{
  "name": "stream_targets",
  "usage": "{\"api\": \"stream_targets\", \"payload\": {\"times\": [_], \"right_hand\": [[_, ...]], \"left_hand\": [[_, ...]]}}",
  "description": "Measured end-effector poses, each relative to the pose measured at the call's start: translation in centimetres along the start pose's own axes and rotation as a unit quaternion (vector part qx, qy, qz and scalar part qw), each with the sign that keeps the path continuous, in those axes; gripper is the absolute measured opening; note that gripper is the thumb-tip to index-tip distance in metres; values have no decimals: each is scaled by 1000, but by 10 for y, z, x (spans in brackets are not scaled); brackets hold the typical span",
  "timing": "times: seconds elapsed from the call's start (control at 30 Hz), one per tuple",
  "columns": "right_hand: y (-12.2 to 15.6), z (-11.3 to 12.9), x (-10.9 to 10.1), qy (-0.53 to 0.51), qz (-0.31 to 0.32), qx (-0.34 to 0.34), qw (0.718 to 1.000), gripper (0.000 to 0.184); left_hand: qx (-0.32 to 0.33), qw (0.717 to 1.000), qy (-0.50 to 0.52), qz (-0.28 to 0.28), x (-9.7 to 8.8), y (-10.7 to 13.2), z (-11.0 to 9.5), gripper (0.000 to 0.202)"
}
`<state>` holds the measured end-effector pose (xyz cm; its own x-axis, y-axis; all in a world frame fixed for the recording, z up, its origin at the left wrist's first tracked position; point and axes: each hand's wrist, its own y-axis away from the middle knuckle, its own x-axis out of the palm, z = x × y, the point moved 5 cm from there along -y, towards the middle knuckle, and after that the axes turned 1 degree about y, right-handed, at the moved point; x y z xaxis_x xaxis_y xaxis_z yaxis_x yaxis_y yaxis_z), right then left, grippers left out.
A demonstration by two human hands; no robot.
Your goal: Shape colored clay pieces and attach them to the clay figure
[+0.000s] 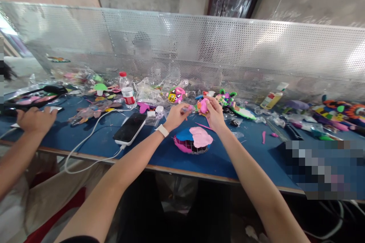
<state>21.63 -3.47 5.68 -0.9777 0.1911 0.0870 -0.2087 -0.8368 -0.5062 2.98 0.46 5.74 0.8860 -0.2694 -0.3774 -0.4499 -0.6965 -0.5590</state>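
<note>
My right hand [216, 114] grips a bright pink lump of soft clay [203, 104] between thumb and fingers, above the table. Just to its left, my left hand [176, 116], with a white band on the wrist, is closed in a pinch. Something small, pinkish and partly clear shows at its fingertips, too small to name. Below and between both hands lies a rounded wire-mesh form [195, 149], partly covered in blue and magenta clay, with a pale pink clay sheet [201, 137] over its top right. A thin pink stick [203, 126] lies behind it.
A phone on a white power bank [129, 129] with a white cable [95, 124] lies left. Behind stand a red-capped bottle [127, 91], a pink-and-yellow cat-face figure [176, 95] and a glue bottle [273, 98]. A perforated metal screen [182, 53] backs the table; another person's hand [36, 122] rests far left.
</note>
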Motion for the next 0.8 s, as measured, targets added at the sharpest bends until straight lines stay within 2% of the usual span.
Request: {"api": "stream_targets", "payload": {"times": [0.1, 0.2, 0.3, 0.37, 0.47, 0.57, 0.7, 0.8], "right_hand": [[-4, 2, -6, -14, -1, 3, 1000, 27], [-4, 1, -7, 1, 10, 17, 1000, 26], [2, 7, -3, 148, 25, -19, 988, 30], [8, 17, 4, 262, 30, -79, 961, 32], [15, 26, 12, 327, 40, -134, 935, 22], [17, 27, 16, 333, 51, -124, 933, 19], [17, 26, 15, 339, 36, -99, 935, 24], [17, 26, 14, 326, 39, -90, 940, 26]], "left_hand": [[-17, 1000, -1, -22, -6, -1, 3, 37], [-19, 999, 13, -27, -7, 0, 1, 36], [-8, 999, 38, -9, -3, 1, -4, 33], [1, 999, 54, 5, 0, 2, -6, 32], [4, 998, 59, 13, 3, 4, -7, 32], [15, 1000, 20, -6, 2, 4, -6, 33], [81, 992, -88, -49, -3, 4, -8, 28], [118, 979, -154, -59, -6, 3, -10, 24]]}}
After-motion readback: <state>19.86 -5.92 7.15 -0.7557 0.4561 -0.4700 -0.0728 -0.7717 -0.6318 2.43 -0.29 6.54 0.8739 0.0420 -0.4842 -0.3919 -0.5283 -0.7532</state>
